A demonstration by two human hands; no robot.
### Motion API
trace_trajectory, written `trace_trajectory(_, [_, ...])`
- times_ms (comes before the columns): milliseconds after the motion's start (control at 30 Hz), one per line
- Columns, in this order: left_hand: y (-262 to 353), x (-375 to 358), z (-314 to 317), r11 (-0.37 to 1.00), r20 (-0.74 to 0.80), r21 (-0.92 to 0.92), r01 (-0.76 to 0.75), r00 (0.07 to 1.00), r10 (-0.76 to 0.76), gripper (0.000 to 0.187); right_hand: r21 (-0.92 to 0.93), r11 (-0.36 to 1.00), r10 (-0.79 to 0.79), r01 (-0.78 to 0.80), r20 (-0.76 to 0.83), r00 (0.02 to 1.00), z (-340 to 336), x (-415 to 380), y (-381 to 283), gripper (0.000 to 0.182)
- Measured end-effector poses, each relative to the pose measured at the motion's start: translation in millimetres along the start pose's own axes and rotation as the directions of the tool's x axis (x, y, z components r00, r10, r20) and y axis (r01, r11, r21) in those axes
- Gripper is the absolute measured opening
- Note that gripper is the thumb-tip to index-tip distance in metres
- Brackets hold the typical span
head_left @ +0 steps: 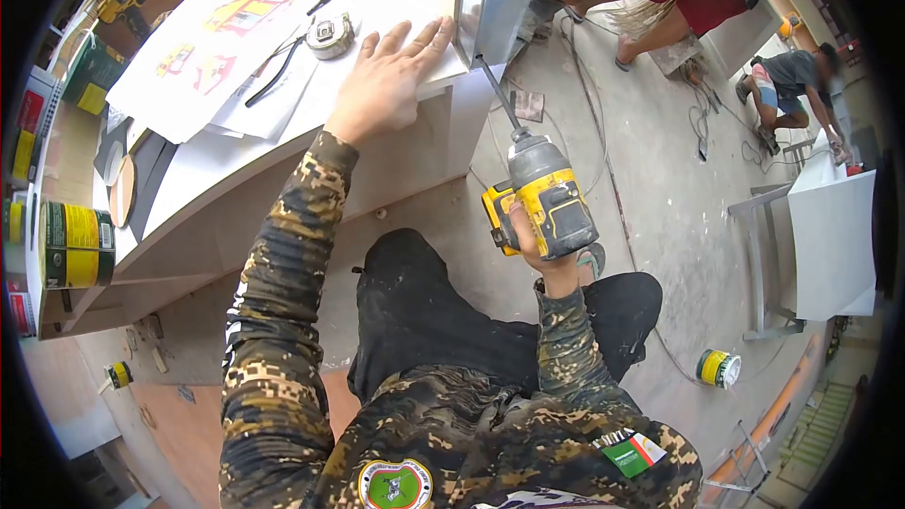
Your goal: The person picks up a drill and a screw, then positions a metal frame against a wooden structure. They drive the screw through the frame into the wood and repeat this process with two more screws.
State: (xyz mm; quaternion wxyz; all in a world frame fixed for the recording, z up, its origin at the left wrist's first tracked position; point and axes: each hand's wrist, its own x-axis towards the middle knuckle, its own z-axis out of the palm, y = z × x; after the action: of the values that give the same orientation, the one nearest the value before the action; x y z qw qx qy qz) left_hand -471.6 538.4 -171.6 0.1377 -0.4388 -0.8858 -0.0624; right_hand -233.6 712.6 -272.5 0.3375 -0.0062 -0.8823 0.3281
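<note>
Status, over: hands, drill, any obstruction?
Left hand flat on tabletop beside metal bar. Right hand gripping drill, bit tip at bar's lower end. Tape measure near left hand, clear of bit.

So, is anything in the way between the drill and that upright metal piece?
Nothing visible: the bit of the drill in the right hand reaches the metal piece near its lower end. The left hand lies off to the side.

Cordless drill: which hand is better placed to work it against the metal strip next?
Probably the right hand: it holds the drill, whose bit meets the strip. The left hand lies flat on the worktop.
</note>
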Motion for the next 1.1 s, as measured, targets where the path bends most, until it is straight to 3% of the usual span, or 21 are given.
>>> trace_trajectory(67, [0, -1, 0, 1.0, -0.007, -0.01, 0.001, 1.0, -0.002, 0.103, -0.047, 0.998, -0.05, 0.049, -0.002, 0.999, 3, -2, 6, 0.019])
trace_trajectory(133, [-1, -1, 2, 1.0, -0.02, -0.004, -0.006, 1.0, 0.006, 0.102, -0.231, 0.956, -0.177, 0.181, 0.035, 0.984, 8, -5, 16, 0.025])
trace_trajectory(267, [-1, -1, 3, 1.0, -0.031, -0.001, -0.003, 1.0, 0.003, 0.101, -0.148, 0.986, -0.08, 0.08, 0.005, 0.997, 8, -5, 14, 0.026])
trace_trajectory(333, [0, -2, 1, 1.0, -0.032, -0.014, 0.001, 1.0, -0.001, 0.103, 0.02, 0.996, 0.092, -0.093, 0.011, 0.996, 6, -1, 9, 0.028])
trace_trajectory(467, [2, -2, -1, 1.0, -0.017, -0.022, 0.01, 1.0, -0.01, 0.105, -0.019, 0.999, 0.026, -0.026, 0.017, 1.0, 5, 4, 6, 0.03])
trace_trajectory(533, [1, -2, 1, 1.0, -0.023, -0.024, 0.014, 1.0, -0.015, 0.105, 0.158, 0.983, 0.087, -0.095, 0.058, 0.995, 1, 10, -2, 0.022])
trace_trajectory(667, [2, -2, 1, 1.0, -0.033, -0.023, 0.012, 0.999, -0.013, 0.106, 0.078, 0.996, 0.037, -0.042, 0.064, 0.997, 4, 10, 0, 0.024])
trace_trajectory(733, [2, -2, 1, 1.0, -0.029, -0.021, 0.013, 0.999, -0.014, 0.106, 0.168, 0.982, 0.078, -0.084, 0.038, 0.996, 9, 9, 2, 0.025])
trace_trajectory(933, [2, -2, 1, 1.0, -0.028, -0.018, 0.014, 0.999, -0.015, 0.105, 0.031, 0.998, 0.048, -0.048, 0.009, 0.999, 12, 11, 8, 0.029])
trace_trajectory(1100, [2, -1, 0, 1.0, -0.035, -0.027, 0.012, 0.999, -0.013, 0.103, 0.053, 0.999, -0.009, 0.006, 0.061, 0.998, 11, 14, 9, 0.024])
